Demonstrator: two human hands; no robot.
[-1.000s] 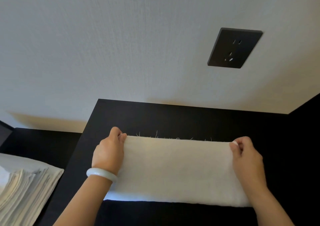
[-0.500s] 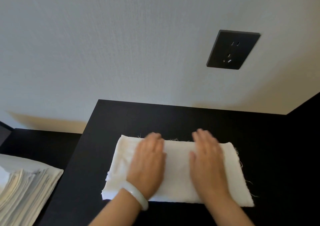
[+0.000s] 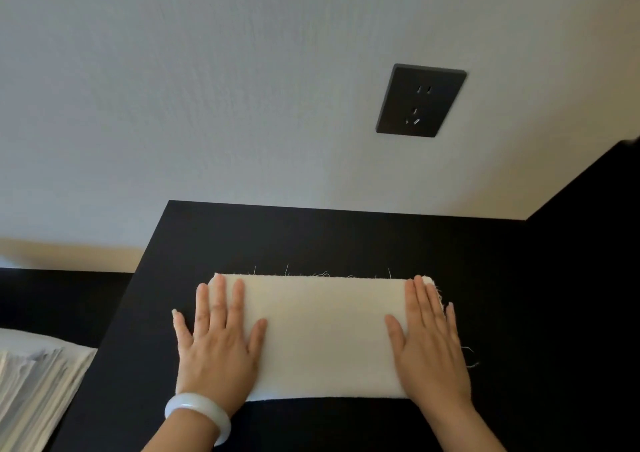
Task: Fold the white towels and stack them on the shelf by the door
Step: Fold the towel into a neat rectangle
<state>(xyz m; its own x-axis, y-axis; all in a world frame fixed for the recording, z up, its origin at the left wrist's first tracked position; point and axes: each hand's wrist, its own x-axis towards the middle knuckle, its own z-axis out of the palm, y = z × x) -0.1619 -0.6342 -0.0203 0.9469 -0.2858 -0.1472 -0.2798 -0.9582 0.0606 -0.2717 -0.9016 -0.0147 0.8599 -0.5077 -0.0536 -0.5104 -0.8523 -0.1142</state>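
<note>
A folded white towel (image 3: 323, 337) lies flat on the black shelf top (image 3: 311, 240), its frayed edge toward the wall. My left hand (image 3: 218, 344) presses flat on the towel's left end, fingers straight and spread, a white bangle on the wrist. My right hand (image 3: 431, 344) presses flat on the right end in the same way. A stack of white towels (image 3: 31, 392) sits lower down at the left edge of the view.
A pale wall (image 3: 242, 87) rises right behind the shelf, with a black power socket (image 3: 420, 100) on it. A black side panel (image 3: 588, 243) closes the shelf on the right. A lower black surface (image 3: 65, 299) lies to the left.
My hands let go of the towel's far corners, pressed down at its middle, then slid apart to its left and right ends.
</note>
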